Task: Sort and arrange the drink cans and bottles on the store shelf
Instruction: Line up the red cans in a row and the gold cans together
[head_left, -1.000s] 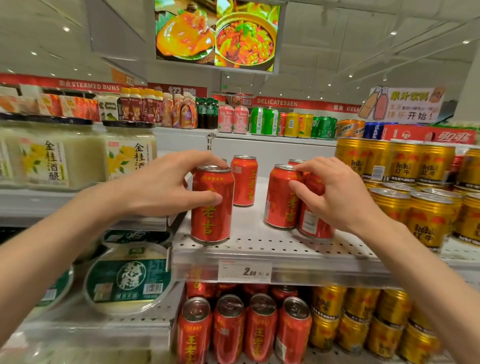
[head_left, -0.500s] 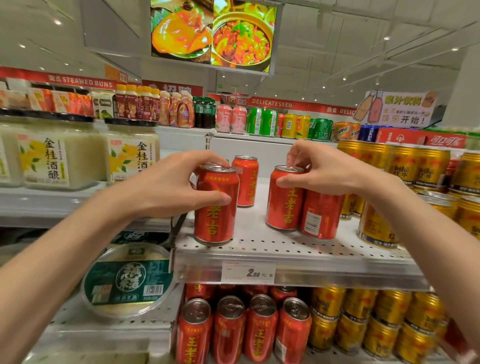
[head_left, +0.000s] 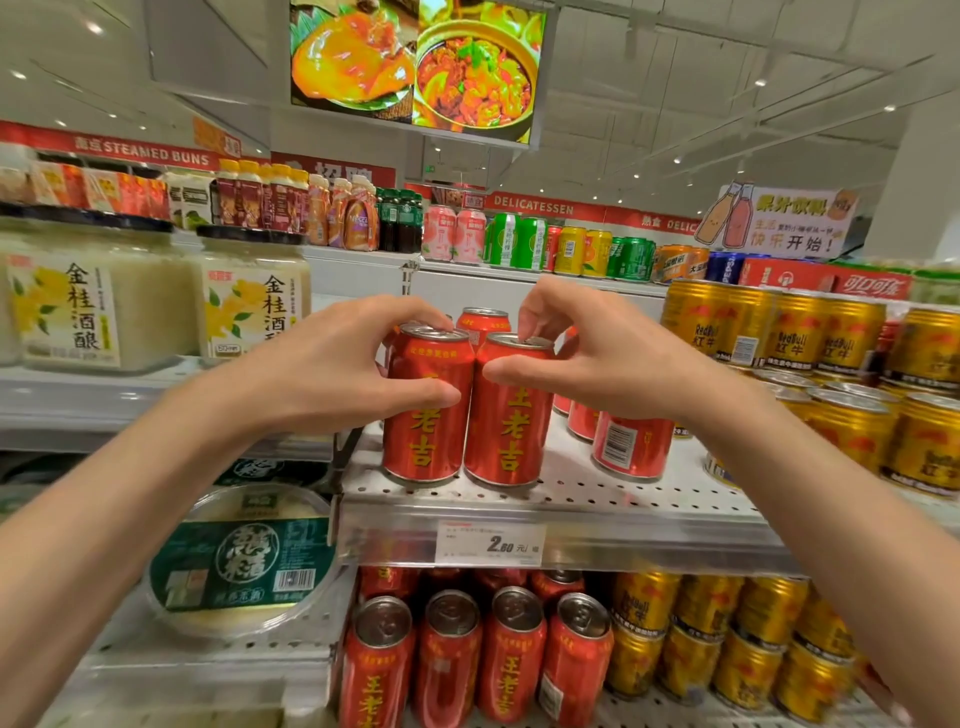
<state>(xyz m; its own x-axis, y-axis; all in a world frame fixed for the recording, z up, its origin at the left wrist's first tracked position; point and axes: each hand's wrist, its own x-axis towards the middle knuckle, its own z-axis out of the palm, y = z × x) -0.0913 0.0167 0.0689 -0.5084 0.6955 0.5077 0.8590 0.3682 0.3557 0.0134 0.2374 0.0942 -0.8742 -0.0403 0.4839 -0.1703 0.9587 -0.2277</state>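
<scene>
Two red cans with yellow characters stand side by side at the front of the white perforated shelf. My left hand grips the left red can, thumb across its front and fingers over its top. My right hand holds the right red can, thumb on its side and fingertips on its lid. The two cans touch or nearly touch. A third red can stands to the right with its barcode facing out. Another red can stands further back.
Gold Red Bull cans fill the shelf to the right. Large jars stand on the left shelf, a round tub below them. Red cans and gold cans fill the lower shelf. A price tag hangs on the shelf edge.
My right hand has brought a red can leftward and forward until it stands against the can in my left hand. The camera has come closer to the shelf.
</scene>
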